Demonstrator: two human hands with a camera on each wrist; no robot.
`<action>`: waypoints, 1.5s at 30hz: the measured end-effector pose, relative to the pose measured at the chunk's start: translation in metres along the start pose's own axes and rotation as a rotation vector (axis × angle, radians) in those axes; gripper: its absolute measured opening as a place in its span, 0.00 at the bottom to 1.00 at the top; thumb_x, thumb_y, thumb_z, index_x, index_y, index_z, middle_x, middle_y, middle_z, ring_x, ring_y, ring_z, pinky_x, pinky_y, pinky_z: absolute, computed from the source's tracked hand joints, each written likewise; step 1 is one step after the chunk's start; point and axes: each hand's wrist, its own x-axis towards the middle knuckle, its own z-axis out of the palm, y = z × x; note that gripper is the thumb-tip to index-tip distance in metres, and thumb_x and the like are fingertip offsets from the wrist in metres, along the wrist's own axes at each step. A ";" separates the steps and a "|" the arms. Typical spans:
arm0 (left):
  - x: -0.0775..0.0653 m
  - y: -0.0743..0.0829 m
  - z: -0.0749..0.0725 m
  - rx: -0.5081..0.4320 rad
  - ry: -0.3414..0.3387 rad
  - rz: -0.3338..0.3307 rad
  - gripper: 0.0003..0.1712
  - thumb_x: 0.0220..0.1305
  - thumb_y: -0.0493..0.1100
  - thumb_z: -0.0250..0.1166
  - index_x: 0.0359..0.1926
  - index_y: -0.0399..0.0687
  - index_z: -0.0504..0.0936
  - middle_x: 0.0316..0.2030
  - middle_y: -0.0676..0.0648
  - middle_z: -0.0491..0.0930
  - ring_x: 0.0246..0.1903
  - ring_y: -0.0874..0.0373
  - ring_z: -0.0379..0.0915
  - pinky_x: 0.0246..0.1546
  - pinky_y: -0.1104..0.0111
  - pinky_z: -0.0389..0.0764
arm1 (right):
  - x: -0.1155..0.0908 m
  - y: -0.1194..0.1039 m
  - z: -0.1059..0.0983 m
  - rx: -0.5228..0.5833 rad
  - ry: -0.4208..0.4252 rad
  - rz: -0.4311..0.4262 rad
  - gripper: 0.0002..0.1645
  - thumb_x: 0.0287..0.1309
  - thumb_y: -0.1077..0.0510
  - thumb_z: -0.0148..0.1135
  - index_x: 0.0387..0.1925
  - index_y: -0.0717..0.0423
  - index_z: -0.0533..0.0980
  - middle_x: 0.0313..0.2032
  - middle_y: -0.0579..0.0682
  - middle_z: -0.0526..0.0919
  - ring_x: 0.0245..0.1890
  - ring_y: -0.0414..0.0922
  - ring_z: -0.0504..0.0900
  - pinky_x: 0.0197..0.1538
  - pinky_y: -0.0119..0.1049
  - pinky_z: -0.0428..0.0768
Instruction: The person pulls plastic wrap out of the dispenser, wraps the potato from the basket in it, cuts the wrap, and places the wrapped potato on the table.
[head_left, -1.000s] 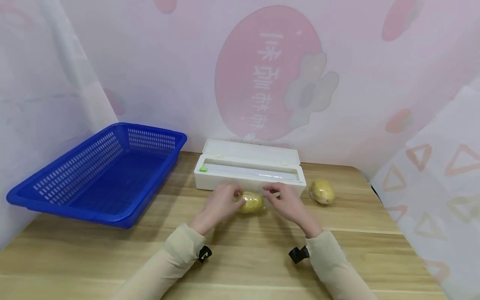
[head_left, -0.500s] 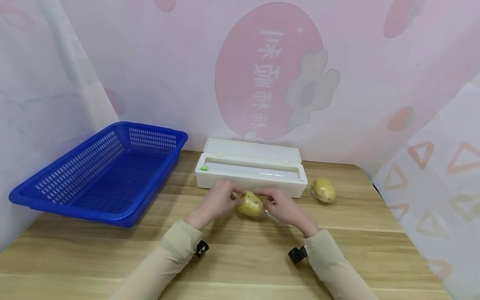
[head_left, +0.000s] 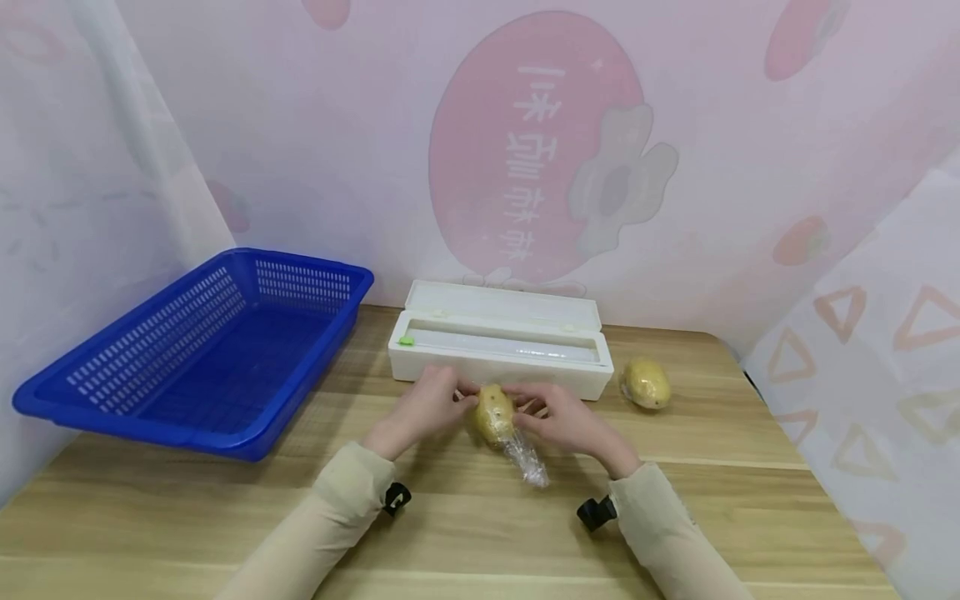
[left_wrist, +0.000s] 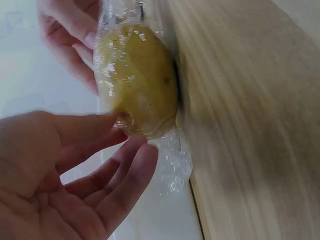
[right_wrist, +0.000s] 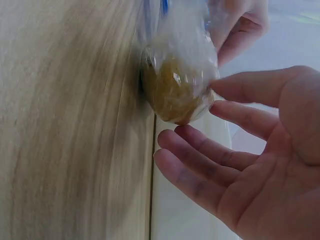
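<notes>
Film-wrapped, a yellow potato (head_left: pixel 494 414) rests on the table just in front of the white box, between both hands. A loose tail of clear plastic wrap (head_left: pixel 528 460) sticks out from its near end; more crumpled wrap (left_wrist: pixel 175 162) shows at the other end in the left wrist view. My left hand (head_left: pixel 429 406) pinches the potato's far end, thumb on top and fingers below. From the right side, my right hand (head_left: pixel 568 423) holds it with thumb and index finger at the film, its other fingers (right_wrist: pixel 200 167) loosely extended in the right wrist view.
Behind the hands stands a white cling-film dispenser box (head_left: pixel 495 367), lid (head_left: pixel 502 306) raised, a roll and a green slider (head_left: pixel 406 341) inside. Another wrapped potato (head_left: pixel 647 383) lies right of it. A blue plastic basket (head_left: pixel 255 433) stands at left. A printed curtain backs the table.
The potato has turned between my hands from lying sideways to pointing toward me. Its tail of wrap has swung out to the near side. Both hands stay close to it.
</notes>
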 end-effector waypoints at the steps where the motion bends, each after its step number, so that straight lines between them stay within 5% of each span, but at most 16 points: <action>1: -0.001 0.000 0.000 0.000 -0.011 -0.001 0.10 0.63 0.37 0.67 0.45 0.42 0.88 0.39 0.45 0.86 0.28 0.62 0.77 0.31 0.68 0.79 | 0.000 0.000 0.001 0.001 -0.006 0.003 0.28 0.65 0.61 0.62 0.66 0.59 0.71 0.52 0.57 0.80 0.45 0.50 0.82 0.47 0.41 0.80; 8: -0.001 -0.004 -0.004 -0.074 -0.132 0.009 0.22 0.61 0.49 0.71 0.51 0.40 0.84 0.41 0.43 0.85 0.20 0.60 0.78 0.29 0.66 0.79 | -0.002 -0.003 0.002 -0.009 -0.011 0.029 0.32 0.64 0.55 0.66 0.67 0.58 0.69 0.54 0.56 0.79 0.47 0.49 0.81 0.49 0.43 0.79; 16: -0.002 -0.006 -0.007 -0.151 -0.217 0.006 0.40 0.50 0.50 0.78 0.61 0.36 0.76 0.54 0.38 0.79 0.26 0.62 0.81 0.33 0.68 0.82 | 0.000 -0.006 0.003 0.005 0.004 0.079 0.35 0.60 0.51 0.69 0.66 0.58 0.70 0.47 0.53 0.82 0.41 0.45 0.81 0.43 0.40 0.80; 25: -0.003 -0.009 -0.009 -0.179 -0.256 0.018 0.38 0.56 0.46 0.75 0.63 0.32 0.73 0.60 0.36 0.74 0.38 0.55 0.83 0.34 0.69 0.82 | 0.000 -0.012 0.012 0.017 0.101 0.189 0.36 0.53 0.47 0.74 0.60 0.59 0.75 0.41 0.52 0.82 0.37 0.47 0.82 0.37 0.38 0.81; 31: -0.001 -0.006 -0.010 -0.098 -0.262 0.014 0.37 0.57 0.47 0.74 0.64 0.36 0.73 0.60 0.39 0.75 0.41 0.55 0.81 0.43 0.64 0.81 | 0.001 -0.014 0.012 0.015 0.129 0.214 0.35 0.53 0.46 0.75 0.59 0.58 0.76 0.41 0.53 0.82 0.37 0.48 0.82 0.36 0.39 0.81; 45: 0.000 -0.006 -0.011 -0.086 -0.268 -0.014 0.36 0.56 0.48 0.75 0.64 0.39 0.75 0.60 0.42 0.76 0.35 0.59 0.82 0.36 0.68 0.81 | 0.001 -0.014 0.012 0.044 0.163 0.214 0.34 0.50 0.48 0.76 0.57 0.58 0.78 0.39 0.53 0.84 0.36 0.49 0.83 0.35 0.39 0.82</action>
